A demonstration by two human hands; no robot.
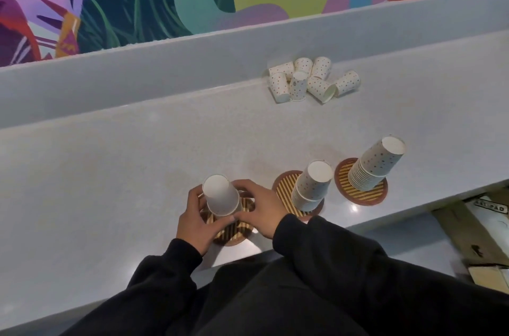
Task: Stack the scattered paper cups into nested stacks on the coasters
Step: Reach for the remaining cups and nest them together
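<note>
A white upside-down paper cup [220,195] stands on the left striped coaster [234,233] near the counter's front edge. My left hand [192,221] and my right hand [261,209] clasp its rim from both sides. To the right, a middle coaster [283,189] bears a short inverted stack of dotted cups [312,185]. On the right coaster [366,195] stands a taller stack [376,163]. Several loose dotted cups [311,79] lie in a heap at the back of the counter.
The grey counter [137,170] has a raised ledge [165,74] behind it, below a colourful mural wall. Cardboard boxes [482,231] sit below the counter's front edge at the right. My dark sleeves fill the bottom of the view.
</note>
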